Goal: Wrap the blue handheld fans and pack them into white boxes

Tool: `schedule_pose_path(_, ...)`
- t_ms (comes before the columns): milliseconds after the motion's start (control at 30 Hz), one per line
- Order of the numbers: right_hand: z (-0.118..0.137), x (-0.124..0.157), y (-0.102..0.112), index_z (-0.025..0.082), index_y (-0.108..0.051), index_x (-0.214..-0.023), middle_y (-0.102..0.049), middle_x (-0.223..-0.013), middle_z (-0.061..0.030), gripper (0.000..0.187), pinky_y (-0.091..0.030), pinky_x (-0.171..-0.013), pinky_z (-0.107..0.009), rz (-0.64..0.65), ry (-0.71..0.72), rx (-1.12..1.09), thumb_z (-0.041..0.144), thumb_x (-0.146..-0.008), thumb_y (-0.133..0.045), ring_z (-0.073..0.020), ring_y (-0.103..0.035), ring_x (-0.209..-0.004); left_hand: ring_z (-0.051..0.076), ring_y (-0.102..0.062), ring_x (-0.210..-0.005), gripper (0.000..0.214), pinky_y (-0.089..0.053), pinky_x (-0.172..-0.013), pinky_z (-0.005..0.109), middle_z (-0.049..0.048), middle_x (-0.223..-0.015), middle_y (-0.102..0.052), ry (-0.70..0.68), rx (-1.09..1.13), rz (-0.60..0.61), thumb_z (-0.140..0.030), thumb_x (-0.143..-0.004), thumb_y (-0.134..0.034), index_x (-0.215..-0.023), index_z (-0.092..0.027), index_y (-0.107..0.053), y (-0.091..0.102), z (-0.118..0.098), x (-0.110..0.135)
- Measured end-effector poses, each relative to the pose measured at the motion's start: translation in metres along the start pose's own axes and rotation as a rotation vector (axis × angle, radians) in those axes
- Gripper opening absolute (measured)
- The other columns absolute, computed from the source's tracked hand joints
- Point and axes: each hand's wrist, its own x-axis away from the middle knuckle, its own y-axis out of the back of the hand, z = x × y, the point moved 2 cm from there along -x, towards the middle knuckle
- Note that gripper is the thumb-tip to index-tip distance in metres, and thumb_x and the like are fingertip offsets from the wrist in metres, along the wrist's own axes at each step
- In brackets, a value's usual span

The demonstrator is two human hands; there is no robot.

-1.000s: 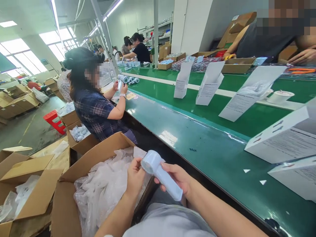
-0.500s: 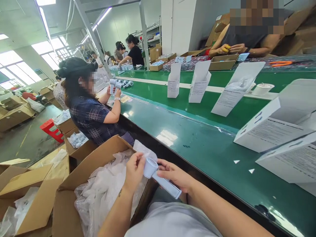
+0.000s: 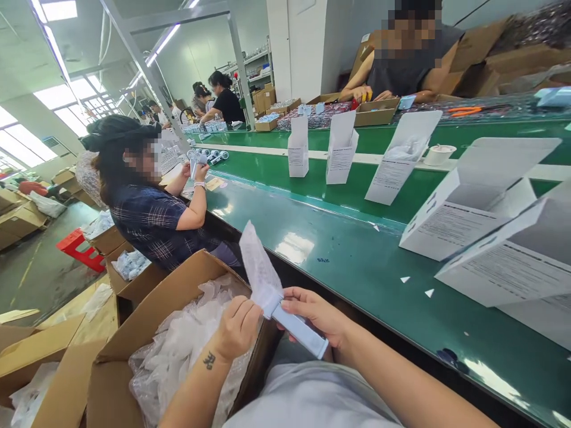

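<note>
My right hand (image 3: 317, 314) is closed around the handle of a pale blue handheld device (image 3: 298, 330), held low in front of me. My left hand (image 3: 236, 328) pinches a clear plastic bag (image 3: 259, 267) that stands up over the device's head and hides it. Both hands hover just right of an open cardboard box (image 3: 134, 351) stuffed with empty plastic bags (image 3: 178, 351). The edge of the green conveyor belt (image 3: 357, 273) runs just beyond my hands.
Open white cartons (image 3: 468, 208) lie on the belt at right, with others (image 3: 341, 154) standing further back. A person in a plaid shirt (image 3: 151, 220) sits at my left, holding a similar device. Another person (image 3: 401, 65) works across the belt. More cardboard boxes (image 3: 35, 351) crowd the floor at left.
The device's head was bare a second ago. My left hand has drawn the plastic bag up over it, so the bag now stands tall above my hands. My view has shifted right.
</note>
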Motion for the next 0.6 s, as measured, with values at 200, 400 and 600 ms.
schedule_pose_path(200,0.008,0.000,-0.008,0.018,-0.046,-0.101,-0.069,-0.081,-0.0063,0.041,-0.054,-0.043,-0.030,-0.084,-0.007,-0.033,0.026,-0.072,-0.074,-0.0228,-0.069,-0.064,0.019,-0.056,-0.078,0.021,-0.051,-0.071,0.034,0.0092,-0.084,-0.061,0.073,-0.047,0.040,-0.002,-0.085,-0.049,-0.102,-0.014,-0.054,-0.001,0.007,0.024)
schedule_pose_path(400,-0.001,-0.010,-0.012,0.018,-0.044,-0.103,-0.068,-0.074,-0.0067,0.023,-0.054,-0.043,-0.026,-0.218,-0.124,-0.187,0.020,-0.084,-0.059,-0.0206,-0.069,-0.061,0.019,-0.053,-0.072,0.018,-0.048,-0.064,0.031,0.0053,-0.077,-0.057,0.407,-0.169,0.048,-0.003,-0.083,-0.047,-0.094,-0.017,-0.051,-0.032,0.012,0.026)
schedule_pose_path(600,0.003,-0.018,-0.008,0.021,-0.043,-0.101,-0.069,-0.075,-0.0043,0.029,-0.055,-0.044,-0.029,-0.385,0.023,-0.136,0.020,-0.080,-0.064,-0.0203,-0.068,-0.059,0.019,-0.054,-0.068,0.017,-0.043,-0.061,0.029,0.0035,-0.072,-0.057,0.668,-0.145,0.138,-0.003,-0.079,-0.046,-0.080,-0.019,-0.050,-0.052,0.003,0.018)
